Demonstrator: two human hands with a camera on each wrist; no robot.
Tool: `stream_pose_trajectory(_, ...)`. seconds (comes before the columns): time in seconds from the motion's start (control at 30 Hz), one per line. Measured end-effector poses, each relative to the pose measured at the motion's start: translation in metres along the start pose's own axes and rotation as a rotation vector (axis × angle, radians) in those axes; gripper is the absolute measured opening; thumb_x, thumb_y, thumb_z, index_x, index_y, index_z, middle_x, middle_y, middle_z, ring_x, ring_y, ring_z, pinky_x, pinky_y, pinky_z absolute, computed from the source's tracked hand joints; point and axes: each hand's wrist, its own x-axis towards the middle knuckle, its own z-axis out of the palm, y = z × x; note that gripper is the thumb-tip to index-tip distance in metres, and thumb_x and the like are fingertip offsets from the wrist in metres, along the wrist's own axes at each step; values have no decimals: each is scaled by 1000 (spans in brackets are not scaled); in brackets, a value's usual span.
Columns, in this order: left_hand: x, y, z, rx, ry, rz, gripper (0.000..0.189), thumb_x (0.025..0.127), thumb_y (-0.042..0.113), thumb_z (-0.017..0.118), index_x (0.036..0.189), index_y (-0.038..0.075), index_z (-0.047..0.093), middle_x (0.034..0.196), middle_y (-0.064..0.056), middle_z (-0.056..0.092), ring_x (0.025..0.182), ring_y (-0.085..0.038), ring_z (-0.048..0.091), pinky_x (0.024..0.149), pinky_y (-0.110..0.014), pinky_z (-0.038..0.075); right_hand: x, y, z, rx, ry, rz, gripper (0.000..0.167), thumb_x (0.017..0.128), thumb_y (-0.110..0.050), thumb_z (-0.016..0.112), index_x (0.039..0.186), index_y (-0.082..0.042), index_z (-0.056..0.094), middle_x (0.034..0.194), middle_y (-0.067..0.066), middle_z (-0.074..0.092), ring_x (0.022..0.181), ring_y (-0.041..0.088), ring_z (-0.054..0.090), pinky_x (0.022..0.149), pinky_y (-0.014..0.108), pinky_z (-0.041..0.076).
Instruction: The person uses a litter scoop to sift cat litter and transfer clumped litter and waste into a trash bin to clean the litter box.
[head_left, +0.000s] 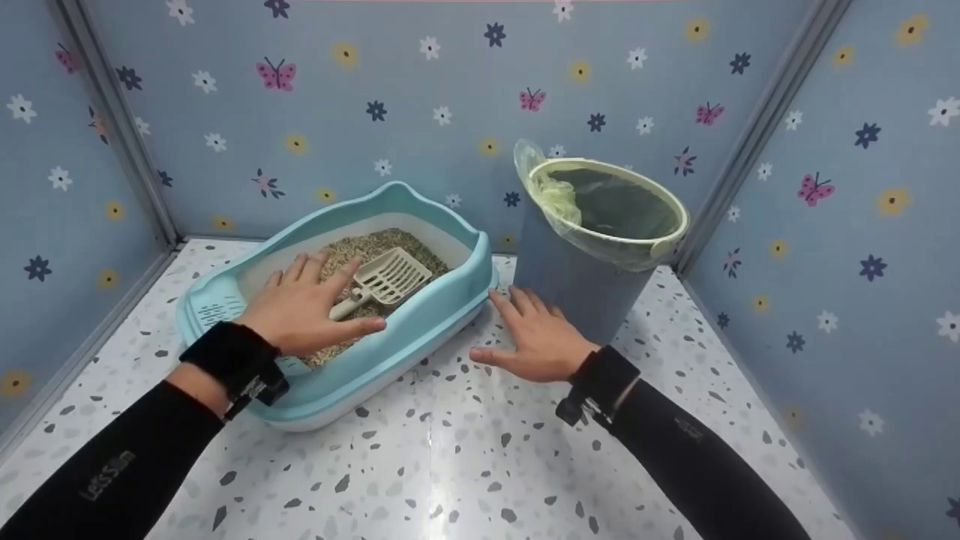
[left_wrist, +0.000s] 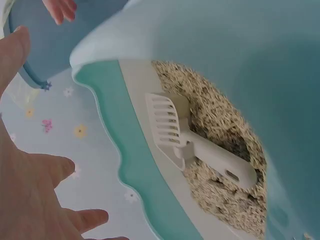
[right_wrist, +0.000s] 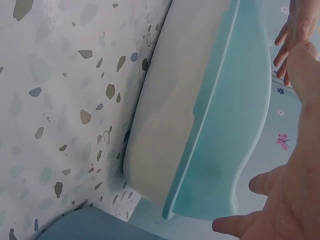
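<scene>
Left hand (head_left: 300, 311) and right hand (head_left: 541, 341) spread wide, holding nothing; litter (left_wrist: 212, 102) props scoop (head_left: 395, 277), liner (head_left: 560, 201) laps over bin (head_left: 574, 277), likely to stay put.

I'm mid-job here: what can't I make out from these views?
- Trash bin, inner bottom: head view, hidden by its near rim and shadow.
- Litter scoop, handle's end: head view, behind the left hand; left wrist view shows it.
- Lettering on the right sleeve: head view, too small and blurred.
- Bin's top: right wrist view, cut off by the bottom edge.
</scene>
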Motion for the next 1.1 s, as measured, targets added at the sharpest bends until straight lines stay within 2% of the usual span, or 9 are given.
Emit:
stream_pose_trajectory(0.17,6,-30,-8,-32,10,-29,120,100,92,43,179,9,6,176,-42,1,161,-65,5,127,-84,7,6,-6,11,54,12,10,112,104,-86,43,179,-10,12,182,24,18,168,43,20,136,67,21)
stream_pose_trajectory(0.3,8,-60,-17,-104,-17,-117,121,104,89,36,176,0,-3,170,-51,-3,157,-71,2,122,-89,11,11,-15,23,185,0,21,110,107,-81,44,178,-5,11,182,23,18,167,42,24,136,59,26)
stream_pose_trajectory(0.4,8,-84,-20,-134,-55,-187,123,105,88,26,170,-11,-8,165,-57,-6,154,-74,0,122,-89,11,15,-25,34,299,-8,31,111,107,-80,45,178,-2,9,182,25,17,166,42,25,136,55,27)
stream_pose_trajectory(0.53,4,-116,-17,-156,-109,-250,123,109,83,19,161,-25,-9,160,-62,-3,149,-79,3,124,-87,11,20,-43,48,451,-22,58,113,107,-79,47,177,0,7,180,28,18,165,42,28,136,55,28)
stream_pose_trajectory(0.67,0,-141,-9,-176,-138,-276,118,112,76,18,156,-32,-4,157,-63,2,144,-81,10,123,-87,17,26,-62,60,572,-35,85,113,109,-77,48,176,4,6,178,31,23,161,44,36,135,55,30)
stream_pose_trajectory(0.73,0,-149,-7,-171,-144,-274,113,115,70,18,155,-34,-1,155,-64,5,143,-81,13,123,-86,20,29,-71,64,630,-29,104,113,109,-76,49,175,5,5,175,33,28,160,45,38,134,56,32)
stream_pose_trajectory(0.87,2,-160,-10,-159,-151,-253,101,119,57,25,153,-36,5,154,-63,13,144,-78,21,124,-83,25,34,-86,68,736,-6,166,119,108,-76,52,174,6,-3,176,34,24,163,44,31,136,55,27)
stream_pose_trajectory(0.97,4,-164,-14,-143,-159,-234,89,118,44,33,154,-35,11,155,-61,18,146,-74,25,124,-81,28,36,-93,70,789,-3,196,125,106,-78,53,172,7,-11,177,34,16,165,43,25,138,53,23)
stream_pose_trajectory(1.1,4,-161,-17,-106,-154,-226,81,116,34,37,153,-35,19,153,-59,28,143,-73,34,121,-80,35,37,-96,72,817,-7,209,130,104,-81,54,170,8,-15,175,37,19,165,44,26,137,52,23)
